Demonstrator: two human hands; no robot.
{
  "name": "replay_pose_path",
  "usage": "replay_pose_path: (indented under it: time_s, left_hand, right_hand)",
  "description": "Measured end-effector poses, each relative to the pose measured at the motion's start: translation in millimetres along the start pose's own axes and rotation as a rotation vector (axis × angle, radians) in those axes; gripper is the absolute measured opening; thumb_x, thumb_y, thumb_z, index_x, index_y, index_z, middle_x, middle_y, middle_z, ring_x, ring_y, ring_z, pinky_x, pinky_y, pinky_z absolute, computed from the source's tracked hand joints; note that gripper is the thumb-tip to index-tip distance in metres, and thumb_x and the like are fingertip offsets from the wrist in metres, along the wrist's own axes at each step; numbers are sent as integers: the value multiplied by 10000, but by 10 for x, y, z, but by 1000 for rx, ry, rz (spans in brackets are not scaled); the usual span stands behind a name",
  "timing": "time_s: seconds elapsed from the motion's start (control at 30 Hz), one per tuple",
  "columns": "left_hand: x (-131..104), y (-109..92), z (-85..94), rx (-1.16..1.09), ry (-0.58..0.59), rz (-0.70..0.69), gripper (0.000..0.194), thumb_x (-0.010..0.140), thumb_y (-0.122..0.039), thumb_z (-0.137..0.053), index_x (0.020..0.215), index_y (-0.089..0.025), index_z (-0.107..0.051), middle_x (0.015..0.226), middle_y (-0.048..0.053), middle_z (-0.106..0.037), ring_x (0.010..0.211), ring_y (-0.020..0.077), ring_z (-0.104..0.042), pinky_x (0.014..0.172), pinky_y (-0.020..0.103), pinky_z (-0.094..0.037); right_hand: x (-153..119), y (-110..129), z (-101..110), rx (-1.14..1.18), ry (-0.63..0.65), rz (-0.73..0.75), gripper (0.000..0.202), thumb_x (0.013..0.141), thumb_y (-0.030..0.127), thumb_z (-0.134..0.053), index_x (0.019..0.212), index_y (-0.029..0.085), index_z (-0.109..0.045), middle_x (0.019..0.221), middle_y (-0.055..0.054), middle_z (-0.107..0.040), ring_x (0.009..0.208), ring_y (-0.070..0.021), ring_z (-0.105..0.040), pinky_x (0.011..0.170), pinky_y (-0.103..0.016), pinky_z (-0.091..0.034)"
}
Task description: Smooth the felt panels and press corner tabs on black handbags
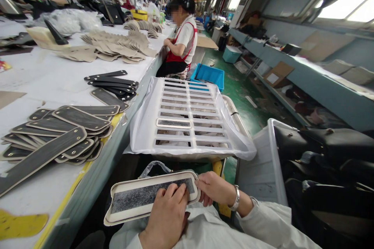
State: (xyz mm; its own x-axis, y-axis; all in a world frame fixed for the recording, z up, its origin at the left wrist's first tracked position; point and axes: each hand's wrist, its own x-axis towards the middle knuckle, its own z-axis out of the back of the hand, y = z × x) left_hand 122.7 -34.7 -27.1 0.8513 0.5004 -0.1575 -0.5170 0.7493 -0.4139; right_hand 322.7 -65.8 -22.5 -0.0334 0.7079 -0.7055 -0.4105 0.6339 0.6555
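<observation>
A long cream bag base lies tilted over my lap, with a raised rim and a dark grey speckled panel along its middle. My left hand reaches over its near edge, bent fingertips pressing on the panel's right part and the thumb low beside the edge. At the right end my right hand pinches the rim between thumb and fingers. Behind the far edge shows a plastic-wrapped handle. Whatever joins below the base is hidden.
Ahead stands a white slotted rack with a small dark-centred strip on it. Left, the table bears dark strap pieces and beige pieces. A grey bin of black bags is right. A co-worker sits beyond.
</observation>
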Motion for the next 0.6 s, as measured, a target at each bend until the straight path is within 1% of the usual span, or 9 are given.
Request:
replay_pose_path:
  time_s: [0.07, 0.17, 0.3, 0.4, 0.47, 0.53, 0.6]
  left_hand:
    - [-5, 3, -4, -8, -8, -8, 440, 883, -336, -482, 1310, -228, -476, 1371, 74, -482, 1134, 277, -431, 862, 458, -386]
    - [-18, -2, -2, -13, -9, -13, 441, 888, -343, -475, 1313, -226, -475, 1378, 73, -478, 1131, 281, -432, 860, 469, -383]
    - [-31, -7, 5, -9, 2, -9, 443, 886, -334, -479, 1314, -221, -478, 1383, 90, -469, 1136, 280, -428, 866, 470, -378]
    - [-29, -9, 12, -6, -1, -6, 459, 878, -347, -494, 1319, -220, -474, 1385, 92, -467, 1143, 283, -422, 867, 469, -378]
    - [-26, -15, 21, -10, -1, -8, 462, 873, -357, -503, 1313, -216, -481, 1378, 95, -475, 1139, 284, -423, 870, 471, -380]
    - [-23, -26, 33, -16, 0, -8, 462, 869, -361, -510, 1307, -213, -487, 1373, 92, -482, 1133, 284, -428, 870, 476, -384]
    - [-20, -35, 43, -18, -4, -2, 454, 868, -353, -505, 1300, -216, -492, 1373, 78, -486, 1130, 284, -432, 869, 479, -387]
  right_hand:
    - [-18, 35, -48, -109, -66, 9, 295, 849, 291, -381, 601, 154, -466, 561, -45, -630, 416, -118, -583, 339, -171, -421]
    - [-29, 65, -92, -158, -97, 37, 262, 835, 231, -363, 601, 158, -457, 547, -56, -630, 402, -120, -577, 308, -154, -377]
    - [-26, 88, -119, -164, -93, 35, 262, 839, 219, -355, 599, 165, -443, 555, -64, -636, 404, -127, -579, 315, -165, -384]
    - [-9, 70, -102, -98, -76, 3, 304, 858, 280, -367, 590, 163, -449, 545, -56, -627, 394, -126, -570, 328, -181, -404]
    - [7, 18, -55, 29, -25, -8, 392, 879, 383, -345, 596, 151, -485, 548, -60, -625, 403, -132, -579, 358, -205, -441]
    - [30, -72, 12, 220, 83, 3, 464, 868, 489, -342, 645, 131, -537, 587, -75, -641, 454, -155, -616, 409, -237, -484]
    - [62, -190, 69, 417, 209, 18, 458, 815, 555, -431, 734, 121, -553, 636, -84, -661, 512, -180, -649, 449, -255, -505]
